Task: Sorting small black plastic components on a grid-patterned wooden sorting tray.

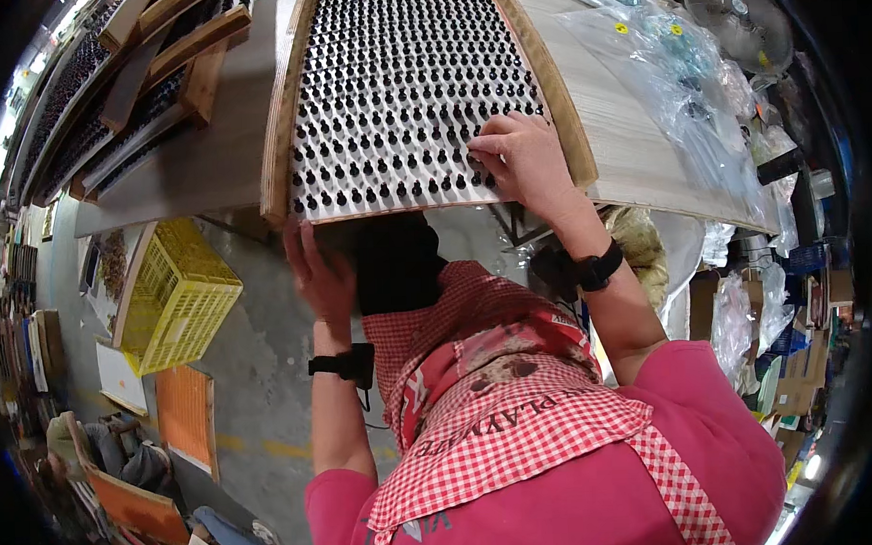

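Note:
A white board with wooden side rails [279, 115] lies in front of me, its surface covered in rows of small black knob-shaped pieces [401, 101]. Over the near right part of these rows is my right hand [526, 162]. Its thumb and index finger are pinched together at one small black piece, which the fingertips partly cover. My left hand [319, 277] is at the board's near left corner, its fingers stretched up against or just below the front edge. Nothing shows in that hand.
More boards of black pieces [64, 84] with loose wooden bars stand stacked at the far left. Clear plastic bags [654, 58] cover the table's right side, beside a fan [739, 22]. A yellow crate [182, 301] and an orange panel [186, 416] are at lower left, near a seated person.

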Demonstrator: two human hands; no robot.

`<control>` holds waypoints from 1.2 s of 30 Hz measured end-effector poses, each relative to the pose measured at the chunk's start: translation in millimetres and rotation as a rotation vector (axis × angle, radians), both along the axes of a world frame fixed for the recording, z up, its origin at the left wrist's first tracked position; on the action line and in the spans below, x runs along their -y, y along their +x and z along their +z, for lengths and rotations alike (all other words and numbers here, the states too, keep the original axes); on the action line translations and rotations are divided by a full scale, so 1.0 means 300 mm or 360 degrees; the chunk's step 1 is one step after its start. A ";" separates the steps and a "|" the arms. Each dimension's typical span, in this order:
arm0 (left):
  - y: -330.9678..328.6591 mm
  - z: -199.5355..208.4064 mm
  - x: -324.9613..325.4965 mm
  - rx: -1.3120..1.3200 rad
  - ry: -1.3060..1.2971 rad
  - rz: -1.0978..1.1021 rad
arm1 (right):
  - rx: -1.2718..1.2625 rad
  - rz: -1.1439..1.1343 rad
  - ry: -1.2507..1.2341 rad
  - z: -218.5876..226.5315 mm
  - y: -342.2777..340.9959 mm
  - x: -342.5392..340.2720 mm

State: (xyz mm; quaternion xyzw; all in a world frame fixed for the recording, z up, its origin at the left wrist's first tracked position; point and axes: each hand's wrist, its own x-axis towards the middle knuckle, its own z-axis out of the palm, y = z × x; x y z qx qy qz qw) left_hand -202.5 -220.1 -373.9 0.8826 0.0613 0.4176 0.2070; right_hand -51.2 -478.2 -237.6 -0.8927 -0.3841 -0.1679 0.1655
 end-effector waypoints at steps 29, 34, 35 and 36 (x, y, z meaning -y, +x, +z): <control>0.002 -0.016 0.007 0.0009 0.0006 0.0084 | -0.0047 0.0237 0.0024 -0.014 0.003 -0.169; 0.007 -0.005 0.010 -0.0004 -0.0046 0.0038 | 0.0103 0.0286 0.0227 -0.027 0.002 -0.228; 0.006 -0.001 0.010 -0.0002 -0.0041 0.0042 | 0.0095 0.0327 0.0298 -0.030 0.006 -0.249; 0.005 0.002 0.011 -0.0004 -0.0070 0.0035 | 0.0097 0.0330 0.0303 -0.030 0.008 -0.258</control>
